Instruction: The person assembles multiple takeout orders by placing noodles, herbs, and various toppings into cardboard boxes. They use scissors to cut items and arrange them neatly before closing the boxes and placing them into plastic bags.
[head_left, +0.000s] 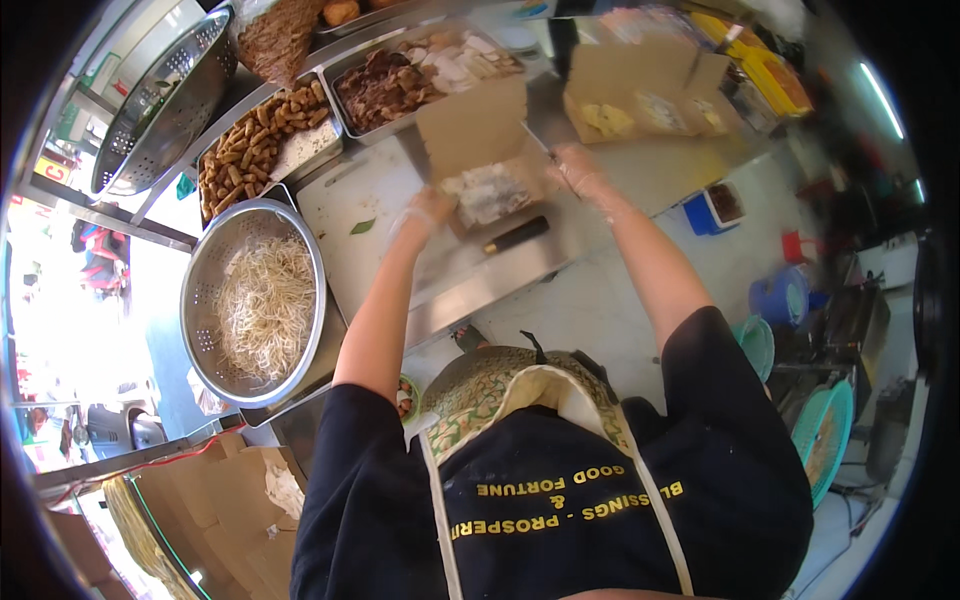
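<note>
My left hand (430, 210), in a clear plastic glove, grips the left side of an open cardboard food box (472, 128). Whitish pieces of food (488, 194) lie in the box, its lid standing up at the far side. At the box's right side is my right hand (582, 172), gloved too and blurred by motion. Its fingers close on a slim metal tool (540, 143), whose kind is too smeared to tell. A black handle (516, 235) lies just in front of the box, near the edge of the white cutting board (350, 205).
A steel colander of bean sprouts (265, 310) stands at the left. Behind it are trays of brown fried rolls (250, 140) and sliced meat (380, 88). A second open cardboard box (640, 75) sits at the far right, with a blue container (712, 210) nearer me.
</note>
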